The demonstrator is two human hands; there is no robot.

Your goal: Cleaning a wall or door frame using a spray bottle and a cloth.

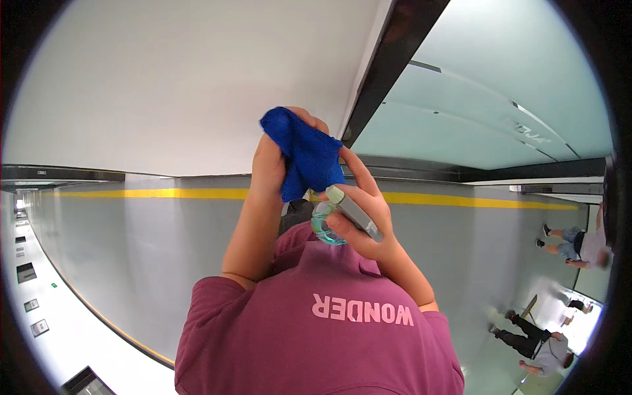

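Note:
My left hand [269, 158] grips a bunched blue cloth [311, 155], with its fingers curled behind the top of it. The cloth hangs down in folds in front of the white wall panel [197, 89]. Lower and to the right, my right hand [373, 212] holds a small spray bottle [327, 232] of clear, greenish plastic with a pale spray head. Thumb and fingers wrap the spray head, and the raised index finger reaches the cloth's right edge. Part of the bottle is hidden by the hand.
A dark frame post [380, 74] divides the white panel from a frosted glass pane [474, 108]. Below runs a grey floor [148, 237] with a yellow line [212, 193]. Two people, one person [585, 244] and another person [535, 343], are far off at the right. Framed pictures hang on the left wall [64, 306].

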